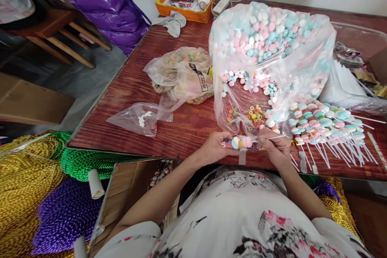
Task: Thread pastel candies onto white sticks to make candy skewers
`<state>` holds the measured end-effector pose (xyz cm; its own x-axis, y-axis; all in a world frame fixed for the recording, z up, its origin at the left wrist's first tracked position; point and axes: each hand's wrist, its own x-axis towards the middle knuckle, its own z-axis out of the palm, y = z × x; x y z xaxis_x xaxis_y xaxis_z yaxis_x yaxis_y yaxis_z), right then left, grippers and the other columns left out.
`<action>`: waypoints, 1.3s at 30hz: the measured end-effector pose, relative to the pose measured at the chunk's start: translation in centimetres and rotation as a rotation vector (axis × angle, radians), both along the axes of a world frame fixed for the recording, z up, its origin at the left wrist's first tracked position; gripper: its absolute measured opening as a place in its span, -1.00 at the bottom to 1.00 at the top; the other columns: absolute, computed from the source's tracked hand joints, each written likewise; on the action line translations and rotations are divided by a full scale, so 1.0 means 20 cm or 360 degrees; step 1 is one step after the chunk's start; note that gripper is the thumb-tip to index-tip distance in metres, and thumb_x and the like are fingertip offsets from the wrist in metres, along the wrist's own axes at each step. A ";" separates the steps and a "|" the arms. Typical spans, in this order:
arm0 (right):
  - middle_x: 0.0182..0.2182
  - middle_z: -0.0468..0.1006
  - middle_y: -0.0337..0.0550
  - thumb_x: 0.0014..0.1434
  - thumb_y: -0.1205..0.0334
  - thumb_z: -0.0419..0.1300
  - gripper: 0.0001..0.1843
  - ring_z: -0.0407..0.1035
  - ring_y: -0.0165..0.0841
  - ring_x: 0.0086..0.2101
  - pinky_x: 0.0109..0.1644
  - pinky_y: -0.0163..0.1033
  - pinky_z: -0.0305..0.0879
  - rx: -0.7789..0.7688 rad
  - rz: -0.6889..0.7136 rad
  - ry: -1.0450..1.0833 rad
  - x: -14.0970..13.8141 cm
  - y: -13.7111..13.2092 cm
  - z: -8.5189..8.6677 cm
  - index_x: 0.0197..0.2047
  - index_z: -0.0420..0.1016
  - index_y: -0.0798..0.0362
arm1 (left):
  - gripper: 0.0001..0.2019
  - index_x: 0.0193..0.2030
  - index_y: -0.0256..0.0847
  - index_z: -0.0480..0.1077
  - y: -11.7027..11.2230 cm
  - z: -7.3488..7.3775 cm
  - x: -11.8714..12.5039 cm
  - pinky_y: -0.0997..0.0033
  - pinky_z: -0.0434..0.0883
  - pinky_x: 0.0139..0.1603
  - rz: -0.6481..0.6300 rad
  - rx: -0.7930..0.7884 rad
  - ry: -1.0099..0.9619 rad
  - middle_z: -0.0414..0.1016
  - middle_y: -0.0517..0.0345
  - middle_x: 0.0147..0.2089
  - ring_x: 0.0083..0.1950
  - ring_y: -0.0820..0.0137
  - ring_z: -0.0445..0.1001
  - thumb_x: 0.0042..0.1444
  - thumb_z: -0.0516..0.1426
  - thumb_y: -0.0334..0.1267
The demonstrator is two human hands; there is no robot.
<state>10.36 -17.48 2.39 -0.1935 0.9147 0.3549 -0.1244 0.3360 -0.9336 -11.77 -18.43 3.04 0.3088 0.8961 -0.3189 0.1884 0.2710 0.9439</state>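
Observation:
Between my two hands lies a candy stick point(242, 142), with pink, yellow and pale blue pieces threaded on a white stick. My left hand point(215, 148) is closed at its left end, where a small clear bag with coloured print point(225, 143) shows at the fingertips. My right hand point(275, 148) pinches the white stick point(277, 136) at the other end. Just beyond the hands are loose candy rings point(255, 116) on clear plastic. Behind them stands a large clear bag of pink, white and blue candies point(272, 32). How far the small bag covers the candy is hard to see.
Many candy sticks point(326, 125) are piled on the right, their white ends toward me. A plastic bin point(344, 88) stands behind them. Left of the big bag lie a bag of candy rings point(184, 72) and a flat clear bag point(136, 119). An orange tray point(184, 10) sits at the back.

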 end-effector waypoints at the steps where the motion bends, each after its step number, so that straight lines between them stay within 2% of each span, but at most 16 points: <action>1: -0.57 0.51 -0.26 0.22 0.27 0.24 -0.88 0.35 -0.34 -0.47 -0.24 -0.10 0.36 0.0016 -0.0062 0.0028 0.00 -0.02 0.00 -0.31 0.62 -0.06 | -0.58 -0.44 -0.31 0.37 0.00 0.00 0.00 0.58 0.20 -0.45 0.0037 0.0089 0.0097 0.33 0.32 -0.49 -0.45 0.56 0.21 -0.24 0.40 -0.03; 4: -0.55 0.53 -0.24 0.23 0.26 0.23 -0.87 0.36 -0.32 -0.45 -0.21 -0.06 0.37 0.0077 -0.0107 0.0034 -0.01 -0.06 0.00 -0.25 0.63 -0.07 | -0.62 -0.44 -0.30 0.36 0.00 -0.01 0.00 0.58 0.15 -0.44 0.0034 0.0300 0.0372 0.31 0.34 -0.51 -0.45 0.56 0.18 -0.19 0.38 -0.07; 9: -0.44 0.62 -0.18 0.25 0.27 0.21 -0.83 0.42 -0.27 -0.38 -0.19 -0.03 0.39 0.0216 0.0192 -0.0094 0.03 -0.05 0.02 -0.18 0.65 -0.08 | -0.65 -0.45 -0.29 0.34 -0.01 0.01 0.01 0.58 0.08 -0.46 -0.0075 0.0390 0.0507 0.25 0.37 -0.54 -0.46 0.56 0.13 -0.16 0.36 -0.09; 13: -0.39 0.63 -0.19 0.25 0.29 0.20 -0.81 0.46 -0.27 -0.36 -0.18 -0.03 0.41 0.0183 0.0247 -0.0154 0.06 -0.02 0.01 -0.18 0.66 -0.10 | -0.65 -0.44 -0.31 0.37 -0.02 0.04 0.01 0.57 0.13 -0.44 -0.0224 0.0332 0.0397 0.28 0.35 -0.51 -0.44 0.54 0.18 -0.16 0.35 -0.08; 18: -0.49 0.59 -0.20 0.23 0.19 0.24 -0.87 0.44 -0.27 -0.39 -0.20 -0.04 0.42 -0.0040 -0.0031 -0.0031 0.02 -0.03 -0.05 -0.29 0.64 -0.07 | -0.71 -0.37 -0.32 0.43 -0.04 0.06 0.01 0.56 0.17 -0.38 -0.0410 0.0315 0.0316 0.28 0.35 -0.47 -0.41 0.53 0.21 -0.10 0.34 -0.14; 21: -0.51 0.56 -0.20 0.23 0.20 0.24 -0.87 0.42 -0.28 -0.40 -0.21 -0.06 0.41 -0.0056 -0.0106 -0.0015 0.00 -0.05 -0.05 -0.31 0.62 -0.06 | -0.72 -0.30 -0.30 0.45 -0.05 0.06 0.02 0.56 0.18 -0.36 -0.0429 0.0305 0.0265 0.28 0.34 -0.43 -0.39 0.52 0.21 -0.10 0.34 -0.19; 25: -0.46 0.58 -0.21 0.25 0.23 0.22 -0.87 0.43 -0.30 -0.41 -0.19 -0.07 0.38 0.0145 0.0070 -0.0170 -0.02 -0.07 -0.02 -0.29 0.61 -0.04 | -0.69 -0.39 -0.29 0.39 -0.05 0.03 0.04 0.56 0.19 -0.39 -0.0430 0.0171 0.0146 0.25 0.34 -0.46 -0.40 0.51 0.20 -0.18 0.38 -0.21; 29: -0.54 0.52 -0.25 0.28 0.23 0.19 -0.80 0.36 -0.35 -0.47 -0.26 -0.14 0.33 0.0113 0.0278 -0.0275 -0.05 -0.07 0.00 -0.37 0.57 -0.02 | -0.66 -0.44 -0.28 0.36 -0.05 0.02 0.07 0.56 0.18 -0.44 -0.0483 0.0078 0.0125 0.24 0.34 -0.46 -0.41 0.52 0.19 -0.23 0.41 -0.19; 32: -0.53 0.54 -0.25 0.29 0.26 0.18 -0.79 0.35 -0.37 -0.47 -0.28 -0.18 0.29 0.0132 0.0369 -0.0325 -0.11 -0.09 -0.01 -0.37 0.57 -0.01 | -0.70 -0.37 -0.29 0.40 -0.05 0.02 0.09 0.55 0.25 -0.40 -0.0557 0.0040 0.0039 0.32 0.32 -0.42 -0.37 0.48 0.27 -0.20 0.38 -0.23; 36: -0.47 0.60 -0.21 0.32 0.27 0.13 -0.77 0.37 -0.37 -0.43 -0.27 -0.20 0.27 0.0240 0.0345 -0.0386 -0.17 -0.09 -0.04 -0.34 0.58 -0.01 | -0.75 -0.31 -0.30 0.43 -0.05 -0.01 0.13 0.52 0.31 -0.31 -0.0507 0.0055 -0.0076 0.39 0.27 -0.36 -0.32 0.45 0.33 -0.15 0.33 -0.29; 39: -0.51 0.58 -0.21 0.32 0.22 0.14 -0.74 0.34 -0.37 -0.46 -0.25 -0.18 0.25 0.0315 0.0276 -0.0468 -0.18 -0.07 -0.06 -0.38 0.58 0.01 | -0.74 -0.32 -0.32 0.44 -0.03 -0.01 0.12 0.50 0.33 -0.27 -0.0477 0.0073 -0.0098 0.40 0.26 -0.35 -0.30 0.45 0.34 -0.16 0.34 -0.29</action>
<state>6.78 -18.96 1.26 -0.4588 0.7788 0.4278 0.0677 0.5108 -0.8571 -9.30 -19.12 2.92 0.5792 0.7750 -0.2527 0.1955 0.1689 0.9661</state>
